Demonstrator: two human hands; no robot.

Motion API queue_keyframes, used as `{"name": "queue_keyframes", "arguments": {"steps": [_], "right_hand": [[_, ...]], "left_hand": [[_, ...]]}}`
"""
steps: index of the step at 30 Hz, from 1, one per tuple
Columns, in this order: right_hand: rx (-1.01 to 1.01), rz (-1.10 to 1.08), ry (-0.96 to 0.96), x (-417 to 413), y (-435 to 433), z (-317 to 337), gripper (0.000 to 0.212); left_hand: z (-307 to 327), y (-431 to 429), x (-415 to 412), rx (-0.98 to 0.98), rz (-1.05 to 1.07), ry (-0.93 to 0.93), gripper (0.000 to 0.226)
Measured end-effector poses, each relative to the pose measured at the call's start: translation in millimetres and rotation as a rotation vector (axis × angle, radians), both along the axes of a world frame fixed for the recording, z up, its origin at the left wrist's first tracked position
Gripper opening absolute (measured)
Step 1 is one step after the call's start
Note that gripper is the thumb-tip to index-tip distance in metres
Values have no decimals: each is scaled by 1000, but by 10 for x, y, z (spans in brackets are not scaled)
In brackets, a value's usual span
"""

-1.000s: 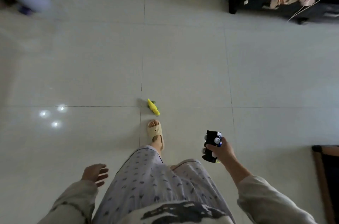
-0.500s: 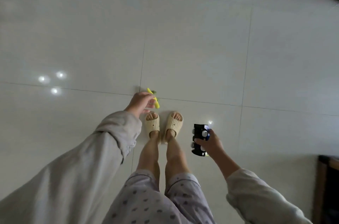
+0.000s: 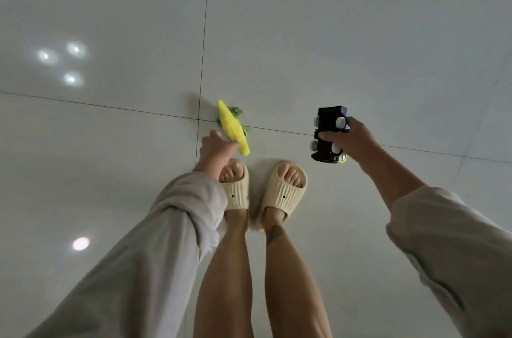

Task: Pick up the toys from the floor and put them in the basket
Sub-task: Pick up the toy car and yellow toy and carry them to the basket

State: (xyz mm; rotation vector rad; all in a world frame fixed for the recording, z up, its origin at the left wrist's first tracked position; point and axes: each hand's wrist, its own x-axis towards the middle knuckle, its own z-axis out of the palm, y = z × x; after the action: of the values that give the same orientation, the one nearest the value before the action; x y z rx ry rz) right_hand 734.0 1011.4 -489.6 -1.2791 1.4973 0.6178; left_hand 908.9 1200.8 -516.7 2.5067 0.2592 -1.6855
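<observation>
- My left hand (image 3: 214, 148): fingers curled at the near end of the yellow toy (image 3: 232, 127) and touching it; I cannot tell whether the grip has closed or the toy is off the tile.
- Yellow toy: long, soft-looking, with green bits at its sides; lies at 12 o'clock from my left slipper (image 3: 235, 191), over the tile joint, pointing toward 11 o'clock.
- My right hand (image 3: 350, 139): fingers wrapped tight round the black toy car (image 3: 328, 134), wheels facing me, held in the air at 1 o'clock from my right slipper (image 3: 282, 189).
- Floor (image 3: 360, 33): pale glossy tile; no other toys in view.
- Basket: not in view.
- Tally, as I judge it: one toy collected but not delivered, a second at the point of pickup, nothing shown deposited. Left to do: lift the yellow toy, find the basket, drop both in, check for more toys beyond this view.
</observation>
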Motion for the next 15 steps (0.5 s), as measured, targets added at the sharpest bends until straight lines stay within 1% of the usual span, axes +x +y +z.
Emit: {"name": "queue_keyframes", "arguments": {"steps": [2, 4, 6, 8, 9, 11, 13, 15], "right_hand": [[1, -96, -22, 22, 33, -421, 38], [21, -145, -13, 0, 150, -755, 35], [85, -171, -16, -40, 308, -1009, 34], [144, -137, 14, -85, 455, -1155, 36], [150, -130, 33, -111, 513, -1167, 37], [138, -181, 63, -149, 639, -1047, 37], [156, -283, 65, -177, 761, -732, 28], [186, -364, 45, -203, 893, -284, 25]], "left_hand": [[-529, -25, 34, 5, 63, -14, 73], [-970, -49, 13, -1, 145, -27, 80], [-1298, -70, -58, -26, 203, -96, 79], [-1457, -90, -134, -25, 187, -215, 70], [-1468, -92, -173, -34, 133, -239, 66], [-1341, -44, -243, -81, 26, -171, 60], [-1003, 37, -313, -144, 47, -57, 58], [-482, 158, -406, -199, 76, 5, 63]]}}
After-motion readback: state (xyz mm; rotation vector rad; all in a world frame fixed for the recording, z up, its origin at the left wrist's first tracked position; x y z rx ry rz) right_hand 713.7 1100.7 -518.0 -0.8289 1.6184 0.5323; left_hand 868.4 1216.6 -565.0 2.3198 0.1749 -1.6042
